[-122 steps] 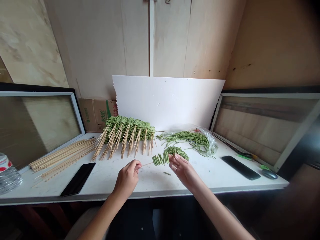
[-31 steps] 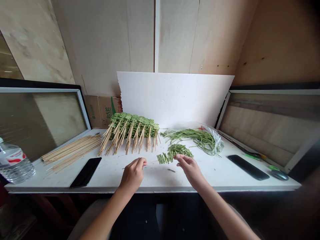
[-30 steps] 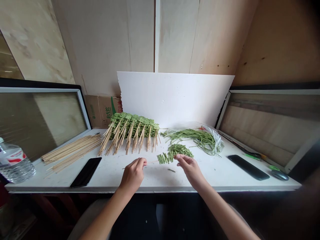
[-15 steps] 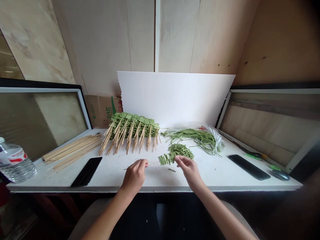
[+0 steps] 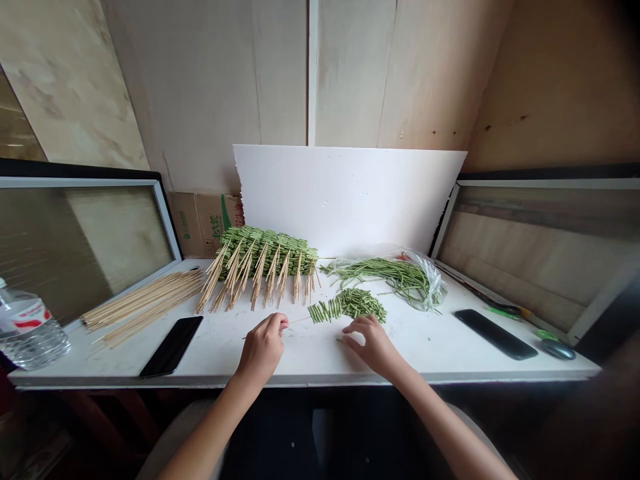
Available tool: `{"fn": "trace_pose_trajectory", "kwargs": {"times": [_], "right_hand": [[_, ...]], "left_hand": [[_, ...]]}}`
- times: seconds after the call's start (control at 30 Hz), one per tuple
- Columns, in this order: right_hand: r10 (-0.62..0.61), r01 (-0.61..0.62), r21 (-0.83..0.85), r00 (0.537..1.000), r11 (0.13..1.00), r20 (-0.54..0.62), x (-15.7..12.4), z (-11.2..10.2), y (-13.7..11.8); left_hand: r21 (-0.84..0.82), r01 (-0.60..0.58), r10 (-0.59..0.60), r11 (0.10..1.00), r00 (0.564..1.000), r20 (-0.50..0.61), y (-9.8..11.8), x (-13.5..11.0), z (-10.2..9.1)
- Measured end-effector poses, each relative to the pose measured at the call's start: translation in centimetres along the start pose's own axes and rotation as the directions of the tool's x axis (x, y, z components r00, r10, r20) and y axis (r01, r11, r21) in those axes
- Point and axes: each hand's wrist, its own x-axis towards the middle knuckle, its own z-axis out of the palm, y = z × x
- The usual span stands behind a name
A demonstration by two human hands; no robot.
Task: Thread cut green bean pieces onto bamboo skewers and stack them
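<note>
My left hand (image 5: 263,343) pinches a thin bamboo skewer (image 5: 300,321) close to its bare end. Short pieces of green bean (image 5: 325,311) are threaded side by side along the skewer's other end. Thumb and fingers apart, my right hand (image 5: 369,343) hovers low over the table, by a single loose bean piece that its fingertips partly hide. Just behind that hand lies a heap of cut bean pieces (image 5: 363,303). Farther back on the left, finished bean skewers (image 5: 270,250) are stacked with their bare sticks pointing towards me.
Loose bamboo skewers (image 5: 145,300) and a black phone (image 5: 171,347) lie left, near a water bottle (image 5: 30,327). Long uncut beans (image 5: 395,277) spill from a plastic bag behind the heap. At right are a dark phone-like slab (image 5: 495,333), scissors (image 5: 510,309) and a mouse (image 5: 557,349).
My right hand has let go of the threaded beans and moved down to the loose piece on the table. My left hand has shifted slightly left with the skewer.
</note>
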Motion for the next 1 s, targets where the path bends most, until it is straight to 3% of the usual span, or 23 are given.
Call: {"fn": "trace_pose_trajectory", "kwargs": {"times": [0.1,0.23,0.4,0.5,0.67,0.77,1.0], "right_hand": [[-0.045,0.047,-0.168,0.999,0.985,0.014,-0.4,1.0,0.3],[-0.063,0.058,-0.171,0.998,0.984,-0.023,-0.3,1.2,0.0],[0.094,-0.079,0.233,0.994,0.969,-0.053,0.5,-0.5,-0.1],[0.172,-0.14,0.478,0.985,0.867,-0.023,1.0,-1.4,0.0],[0.25,-0.164,0.748,0.968,0.643,-0.003,1.4,-1.8,0.1],[0.307,-0.158,0.812,0.951,0.562,-0.027,1.4,-2.0,0.0],[0.372,-0.142,0.797,0.922,0.587,-0.11,1.4,-2.3,0.5]], "left_hand": [[0.003,-0.004,0.004,1.0,1.0,0.009,0.0,0.1,0.0],[-0.016,-0.004,0.005,1.0,1.0,0.015,0.1,0.1,0.0],[-0.02,0.015,-0.015,1.0,1.0,0.021,0.4,0.1,-0.2],[-0.03,0.018,-0.017,0.999,0.999,0.032,0.5,0.1,-0.2],[-0.047,0.008,-0.007,0.999,1.0,0.023,0.6,0.1,-0.2],[-0.058,0.012,-0.012,0.998,1.0,0.004,0.6,0.2,-0.3],[-0.087,0.015,-0.014,0.996,1.0,0.005,0.8,0.3,-0.4]]}}
